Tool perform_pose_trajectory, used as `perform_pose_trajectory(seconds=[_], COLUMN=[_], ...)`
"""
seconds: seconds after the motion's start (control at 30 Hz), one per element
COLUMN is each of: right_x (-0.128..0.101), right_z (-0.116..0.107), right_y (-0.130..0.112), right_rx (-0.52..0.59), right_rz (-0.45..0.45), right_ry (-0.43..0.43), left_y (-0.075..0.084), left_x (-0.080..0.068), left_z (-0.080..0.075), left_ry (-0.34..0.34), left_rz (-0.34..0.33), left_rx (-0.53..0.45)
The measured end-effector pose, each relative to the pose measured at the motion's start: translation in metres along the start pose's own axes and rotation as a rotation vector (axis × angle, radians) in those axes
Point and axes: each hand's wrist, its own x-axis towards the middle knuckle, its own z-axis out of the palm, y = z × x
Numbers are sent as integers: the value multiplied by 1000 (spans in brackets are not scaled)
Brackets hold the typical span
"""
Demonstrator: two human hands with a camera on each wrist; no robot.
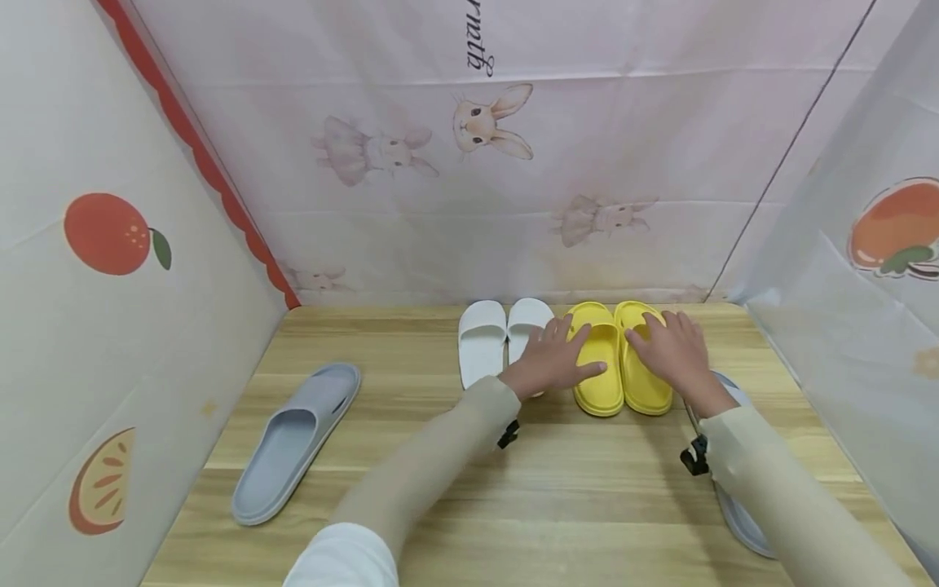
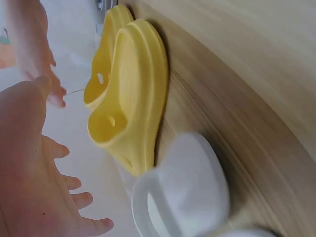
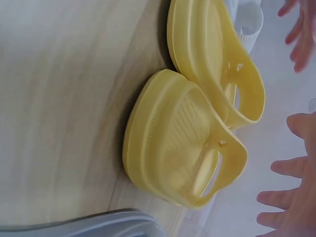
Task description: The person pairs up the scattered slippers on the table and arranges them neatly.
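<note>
A pair of yellow slippers (image 1: 600, 387) stands side by side against the back wall. My left hand (image 1: 553, 359) is over the gap between them and the white slippers (image 1: 481, 359), fingers spread and holding nothing. Above the right-hand yellow slipper (image 1: 649, 391) is my right hand (image 1: 673, 355), also with spread fingers. In the left wrist view the left palm (image 2: 24, 173) appears apart from the yellow slippers (image 2: 140, 79). The right wrist view likewise shows a gap between the right hand (image 3: 294, 187) and the nearer yellow slipper (image 3: 182, 143).
A grey slipper (image 1: 293, 444) lies slanted on the wooden floor (image 1: 528, 522) at the left. Another grey slipper (image 1: 744, 522) is at the right, partly hidden under my right arm. Printed sheets form the back wall (image 1: 411, 253) and both sides.
</note>
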Motion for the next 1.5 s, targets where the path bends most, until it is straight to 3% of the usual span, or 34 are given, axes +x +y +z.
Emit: perform_pose_trajectory(seconds=[0.13,0.27,0.6,0.83,0.97,1.2,1.33,1.5], right_x=[-14,-32,-71,-96,-107,-123,-132,-139], right_z=[-4,-9,-9,-4,-1,5,9,12], right_y=[2,9,30,37,43,52,58,63], right_rx=[9,36,43,33,-4,-26,6,42], right_rz=[0,10,22,36,37,54,122,257], right_ry=[24,57,53,-3,-1,34,-11,-128], left_y=[-27,-65,-171,-227,-246,-264,-270,-276], left_x=[-24,-54,-142,-213,-239,-273,-287,-298], left_z=[-8,-17,-37,-28,-16,2,9,15], left_ry=[54,115,258,311,364,377,375,356], left_rz=[18,-6,-206,-325,-369,-432,-452,-494], left_rx=[-27,-53,-120,-193,-172,-205,-218,-210])
